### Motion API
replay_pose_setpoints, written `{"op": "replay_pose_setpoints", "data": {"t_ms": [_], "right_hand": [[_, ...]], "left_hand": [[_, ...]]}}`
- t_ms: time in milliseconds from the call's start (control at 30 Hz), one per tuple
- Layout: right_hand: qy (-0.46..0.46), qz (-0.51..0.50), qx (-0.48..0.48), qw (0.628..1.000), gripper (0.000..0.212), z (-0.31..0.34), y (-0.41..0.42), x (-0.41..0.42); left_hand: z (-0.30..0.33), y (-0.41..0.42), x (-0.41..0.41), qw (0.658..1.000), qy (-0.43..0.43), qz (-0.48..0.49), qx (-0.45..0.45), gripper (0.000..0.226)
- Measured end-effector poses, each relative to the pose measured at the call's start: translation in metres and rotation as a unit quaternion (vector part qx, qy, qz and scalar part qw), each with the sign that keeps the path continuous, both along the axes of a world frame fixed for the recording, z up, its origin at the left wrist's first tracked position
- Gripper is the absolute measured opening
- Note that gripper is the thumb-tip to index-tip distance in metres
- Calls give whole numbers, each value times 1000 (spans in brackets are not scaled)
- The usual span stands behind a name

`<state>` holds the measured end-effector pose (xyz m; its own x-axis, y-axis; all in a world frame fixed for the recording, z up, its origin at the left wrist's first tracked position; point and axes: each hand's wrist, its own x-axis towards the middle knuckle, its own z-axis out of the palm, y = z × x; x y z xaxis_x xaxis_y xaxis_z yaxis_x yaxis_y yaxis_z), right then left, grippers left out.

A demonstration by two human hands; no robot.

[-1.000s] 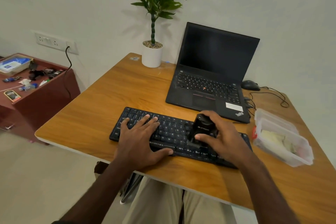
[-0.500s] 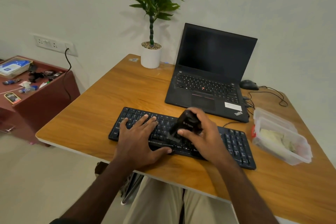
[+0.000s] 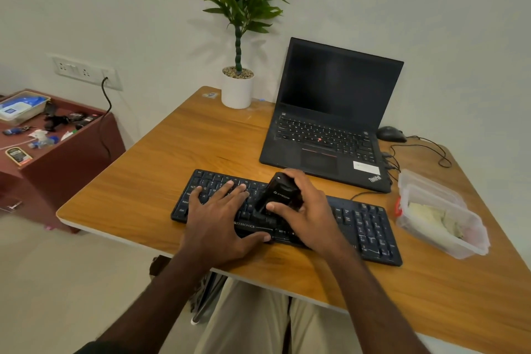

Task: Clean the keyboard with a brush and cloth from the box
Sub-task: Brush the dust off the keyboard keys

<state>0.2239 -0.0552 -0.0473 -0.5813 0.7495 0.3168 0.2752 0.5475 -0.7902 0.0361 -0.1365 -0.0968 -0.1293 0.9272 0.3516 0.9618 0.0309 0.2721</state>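
Right hand (image 3: 309, 218) has its fingers (image 3: 296, 178) curled over the top of a chunky black plastic brush (image 3: 277, 194) with small white lettering on its side, thumb pinching the lower part, and the brush is tilted with its bottom end down on the middle keys. Left hand (image 3: 221, 218) lies flat with fingers (image 3: 230, 188) spread and relaxed on the left half of the keys, thumb along the front edge, gripping nothing. Both sit on a flat black full-size keyboard (image 3: 370, 227) with white legends and a ZEBRONICS label, lying near the front edge of the wooden tabletop (image 3: 172, 158). Just right of the keyboard is a clear plastic box (image 3: 442, 218) with a pale crumpled cloth (image 3: 428, 217) inside. Behind it sits an open black laptop (image 3: 330, 123) with a dark screen.
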Motion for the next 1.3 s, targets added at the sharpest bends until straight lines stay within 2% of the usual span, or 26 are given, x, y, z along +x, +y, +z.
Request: {"op": "replay_pose_setpoints", "data": {"t_ms": [100,200,267,333,467,667,867,933,1100,1300], "right_hand": [[18,13,-19,1000,49,1,0,6],[-59,35,-1,998,49,5,3,35],[-115,17,12,993,52,13,11,60],[-131,-8,17,991,54,24,18,82],[-51,-57,-2,997,54,33,20,104],[-61,-23,1,998,49,16,8,84],[-9,-25,19,999,51,12,9,55],[-38,-6,15,999,52,14,11,60],[-180,22,16,983,57,34,29,92],[-168,1,45,985,51,30,21,81]], "left_hand": [[1,0,0,1000,1,1,-4,106],[1,-1,0,1000,2,3,-5,107],[1,-1,-1,1000,2,5,-6,108],[1,0,-1,1000,4,6,-7,109],[0,0,-1,1000,9,7,-11,110],[1,0,-1,1000,10,9,-17,109],[3,-1,0,1000,8,9,-21,110],[2,-1,0,1000,5,11,-19,110],[1,0,-1,1000,2,9,-13,108],[0,0,-1,1000,5,9,-13,108]]}}
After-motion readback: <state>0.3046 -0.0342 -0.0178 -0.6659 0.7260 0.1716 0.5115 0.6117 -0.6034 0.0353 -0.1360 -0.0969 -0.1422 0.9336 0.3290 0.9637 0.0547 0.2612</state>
